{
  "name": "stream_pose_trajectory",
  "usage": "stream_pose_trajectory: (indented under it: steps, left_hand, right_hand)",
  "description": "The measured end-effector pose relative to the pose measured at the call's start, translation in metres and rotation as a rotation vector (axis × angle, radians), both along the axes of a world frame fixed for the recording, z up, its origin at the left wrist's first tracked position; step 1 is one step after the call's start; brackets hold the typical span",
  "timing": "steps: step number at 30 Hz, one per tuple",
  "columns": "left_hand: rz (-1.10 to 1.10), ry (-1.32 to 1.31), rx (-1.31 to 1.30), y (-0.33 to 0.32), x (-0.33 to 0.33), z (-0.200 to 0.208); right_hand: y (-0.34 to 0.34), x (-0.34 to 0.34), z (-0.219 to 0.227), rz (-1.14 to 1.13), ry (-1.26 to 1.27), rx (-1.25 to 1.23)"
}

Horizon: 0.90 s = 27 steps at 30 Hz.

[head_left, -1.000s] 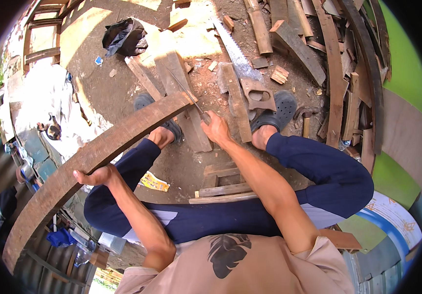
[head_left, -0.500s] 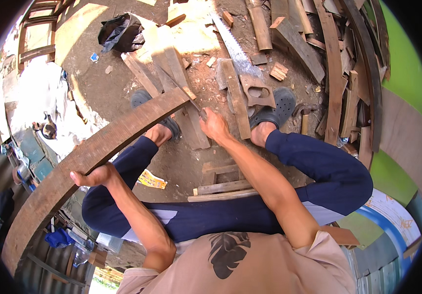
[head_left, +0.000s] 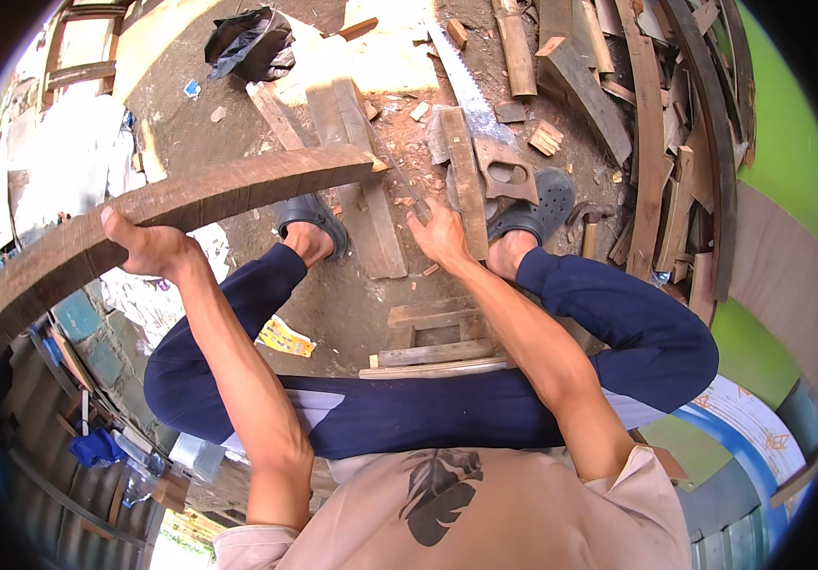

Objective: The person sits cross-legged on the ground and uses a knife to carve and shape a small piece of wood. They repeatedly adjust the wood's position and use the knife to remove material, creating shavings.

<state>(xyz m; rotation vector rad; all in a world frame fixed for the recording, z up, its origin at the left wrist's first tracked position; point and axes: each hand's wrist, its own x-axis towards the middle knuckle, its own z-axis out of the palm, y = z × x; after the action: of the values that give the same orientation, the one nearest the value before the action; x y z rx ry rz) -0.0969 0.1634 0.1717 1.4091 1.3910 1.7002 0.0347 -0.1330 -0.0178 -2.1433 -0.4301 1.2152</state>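
Observation:
A long brown wooden plank (head_left: 238, 180) slants across the left side, its cut end at the middle showing pale fresh wood. My left hand (head_left: 151, 249) is closed around its lower edge, thumb up against the near face. In my right hand (head_left: 440, 235) is the handle of a long thin knife (head_left: 401, 176), seen nearly edge-on, its blade pointing up and left beside the plank's pale end. Below that end, a wooden board (head_left: 368, 218) lies on the ground between my feet. A handsaw (head_left: 499, 166) with a wooden handle rests near my right foot.
Wood chips and offcuts (head_left: 547, 139) litter the dirt floor. Planks (head_left: 651, 142) are piled at the right, with a hammer (head_left: 589, 228) beside my right foot. A black plastic bag (head_left: 249, 46) lies at the far left. A small wooden frame (head_left: 433, 342) sits close to me.
The plank's left part has swung up and away from me with my left hand, and its pale end has shifted slightly right and away. The knife in my right hand has moved right.

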Motion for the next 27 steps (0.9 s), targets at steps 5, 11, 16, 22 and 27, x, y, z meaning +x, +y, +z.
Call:
stream_pose_trajectory:
  steps: [5, 11, 16, 22, 27]
  left_hand:
    - [0.087, 0.157, -0.184, 0.031, 0.024, 0.001]
    - [0.176, 0.308, -0.2, 0.079, 0.049, -0.012]
    - [0.178, 0.35, -0.143, 0.105, 0.054, -0.022]
    - [0.166, 0.355, -0.22, 0.098, 0.051, -0.022]
    - [0.172, 0.332, -0.249, 0.095, 0.037, -0.024]
  right_hand:
    - [-0.01, 0.01, 0.032, 0.066, -0.024, -0.056]
    - [-0.018, 0.008, 0.091, 0.034, -0.041, -0.011]
    - [-0.016, -0.006, 0.09, 0.063, 0.186, -0.185]
    - [-0.036, -0.026, 0.067, 0.041, -0.183, 0.012]
    - [-0.028, -0.016, 0.077, 0.154, 0.134, -0.27]
